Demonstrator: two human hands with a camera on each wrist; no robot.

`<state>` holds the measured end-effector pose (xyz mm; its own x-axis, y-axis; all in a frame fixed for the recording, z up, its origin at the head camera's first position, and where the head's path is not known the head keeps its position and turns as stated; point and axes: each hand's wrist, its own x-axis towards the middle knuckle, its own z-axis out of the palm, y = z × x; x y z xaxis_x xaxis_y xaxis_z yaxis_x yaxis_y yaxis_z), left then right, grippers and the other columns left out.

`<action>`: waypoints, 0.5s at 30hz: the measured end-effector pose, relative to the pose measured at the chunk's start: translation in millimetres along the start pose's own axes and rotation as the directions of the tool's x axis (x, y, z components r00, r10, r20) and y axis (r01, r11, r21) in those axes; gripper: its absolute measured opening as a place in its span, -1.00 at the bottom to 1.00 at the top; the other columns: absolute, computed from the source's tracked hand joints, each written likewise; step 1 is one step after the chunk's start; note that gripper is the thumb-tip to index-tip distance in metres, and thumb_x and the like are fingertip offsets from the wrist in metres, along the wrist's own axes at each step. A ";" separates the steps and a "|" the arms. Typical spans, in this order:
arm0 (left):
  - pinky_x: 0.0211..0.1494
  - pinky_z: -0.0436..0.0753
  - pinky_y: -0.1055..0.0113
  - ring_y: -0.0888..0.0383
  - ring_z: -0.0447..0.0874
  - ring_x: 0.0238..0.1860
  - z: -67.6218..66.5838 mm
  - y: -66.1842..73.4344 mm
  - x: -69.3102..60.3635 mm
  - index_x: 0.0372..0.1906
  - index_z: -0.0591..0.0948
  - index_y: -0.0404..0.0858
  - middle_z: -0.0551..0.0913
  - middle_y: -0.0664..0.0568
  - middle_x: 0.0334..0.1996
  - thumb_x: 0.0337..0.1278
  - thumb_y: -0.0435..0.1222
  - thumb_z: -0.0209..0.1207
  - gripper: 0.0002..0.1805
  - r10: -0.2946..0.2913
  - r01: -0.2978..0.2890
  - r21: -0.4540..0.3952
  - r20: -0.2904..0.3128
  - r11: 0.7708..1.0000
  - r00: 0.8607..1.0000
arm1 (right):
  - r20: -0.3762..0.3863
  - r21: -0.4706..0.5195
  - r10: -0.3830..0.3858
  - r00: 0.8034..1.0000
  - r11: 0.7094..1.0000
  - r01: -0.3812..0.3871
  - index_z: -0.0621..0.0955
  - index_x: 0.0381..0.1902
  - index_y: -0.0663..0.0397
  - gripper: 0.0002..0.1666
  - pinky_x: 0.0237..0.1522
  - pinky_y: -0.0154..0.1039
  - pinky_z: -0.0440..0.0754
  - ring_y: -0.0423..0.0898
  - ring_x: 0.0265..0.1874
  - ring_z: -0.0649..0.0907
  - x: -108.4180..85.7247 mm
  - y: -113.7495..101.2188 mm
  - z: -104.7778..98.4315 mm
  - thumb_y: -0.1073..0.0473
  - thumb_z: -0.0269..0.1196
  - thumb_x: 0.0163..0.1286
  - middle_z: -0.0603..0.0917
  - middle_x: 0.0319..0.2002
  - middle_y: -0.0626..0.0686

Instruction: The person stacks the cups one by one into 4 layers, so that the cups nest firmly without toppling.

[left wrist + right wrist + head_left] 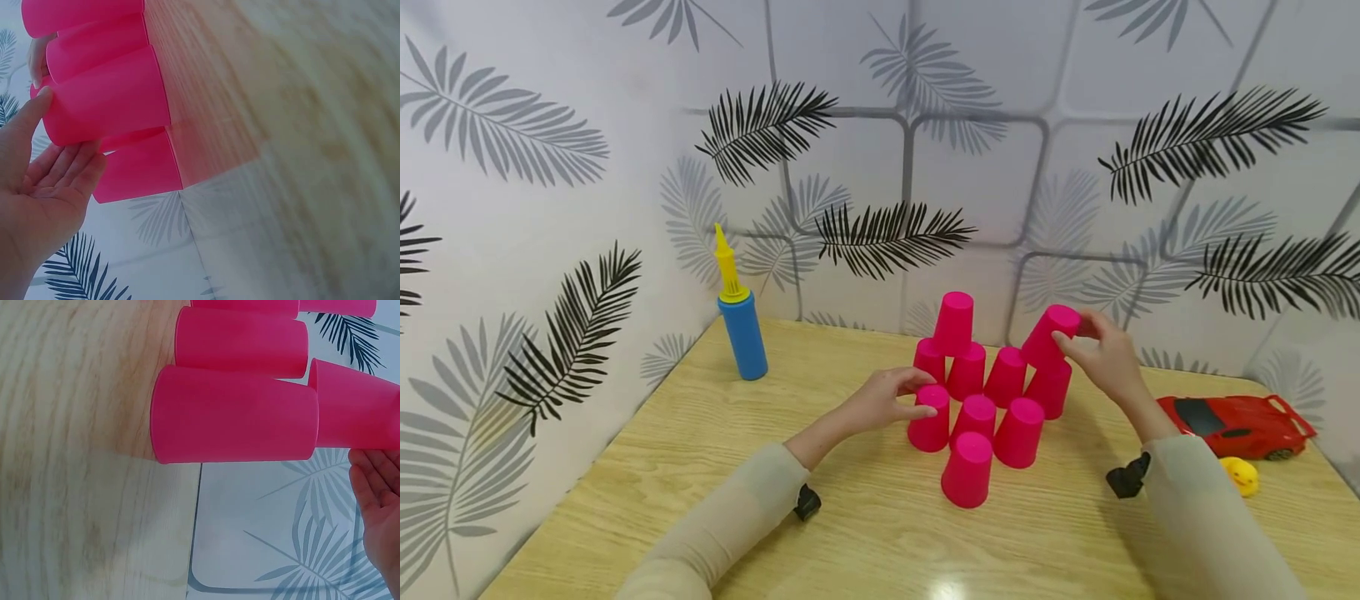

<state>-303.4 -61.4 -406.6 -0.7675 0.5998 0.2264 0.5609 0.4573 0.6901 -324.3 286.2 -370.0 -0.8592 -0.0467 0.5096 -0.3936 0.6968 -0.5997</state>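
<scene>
Pink cups stand upside down in rows. My right hand (1105, 354) grips a tilted pink cup (1047, 336) by its sides, its lower rim at the top of the rightmost back cup (1048, 390); the right wrist view shows this held cup (353, 409) against the standing one (234, 415). My left hand (883, 400) has thumb and fingers around the top of the left cup (928, 421) in the three-cup row, also visible as a cup (106, 97) in the left wrist view. Another cup (953, 325) rests on the two left back cups. A single cup (966, 472) stands frontmost.
A blue pump (745, 337) with a yellow nozzle stands at the back left of the wooden table (865, 533). To the right are a red toy car (1236, 427) and a yellow toy duck (1242, 475), close to my right sleeve. A patterned wall rises behind the cups.
</scene>
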 end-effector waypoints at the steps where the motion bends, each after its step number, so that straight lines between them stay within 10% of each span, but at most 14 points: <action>1: 0.24 0.64 0.10 0.00 0.67 0.04 -0.2 0.1 0.2 0.12 0.56 -0.30 0.68 -0.12 0.02 0.10 -0.19 0.37 -0.50 -0.002 0.002 -0.003 0.002 1.000 1.000 | 0.014 -0.002 -0.001 1.000 1.000 0.001 0.51 0.11 0.28 -0.46 0.04 0.08 0.54 0.18 -0.04 0.61 1.3 -0.1 -0.3 -0.01 0.27 0.36 0.65 -0.07 0.29; 6: 0.24 0.64 0.11 0.01 0.68 0.04 -0.7 0.2 0.7 0.12 0.56 -0.30 0.69 -0.11 0.01 0.10 -0.19 0.37 -0.50 -0.005 0.005 0.002 0.009 1.000 1.000 | 0.055 -0.003 -0.003 0.998 1.000 0.004 0.51 0.11 0.28 -0.46 0.02 0.05 0.56 0.22 0.00 0.62 5.7 1.0 -1.0 -0.01 0.27 0.36 0.64 -0.05 0.29; 15: 0.23 0.66 0.13 0.01 0.69 0.03 0.3 0.0 0.9 0.11 0.56 -0.31 0.69 -0.12 0.00 0.09 -0.21 0.37 -0.51 0.003 -0.003 0.011 0.002 1.000 1.000 | 0.082 0.009 -0.003 0.997 1.000 0.002 0.51 0.10 0.29 -0.46 -0.22 -0.71 0.39 0.27 -0.02 0.65 9.0 2.2 -1.3 -0.02 0.26 0.36 0.64 -0.07 0.30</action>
<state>-304.0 -60.6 -406.6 -0.7652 0.6024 0.2273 0.5668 0.4627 0.6816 -332.5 288.3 -366.0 -0.8822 -0.1073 0.4586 -0.3981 0.6901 -0.6044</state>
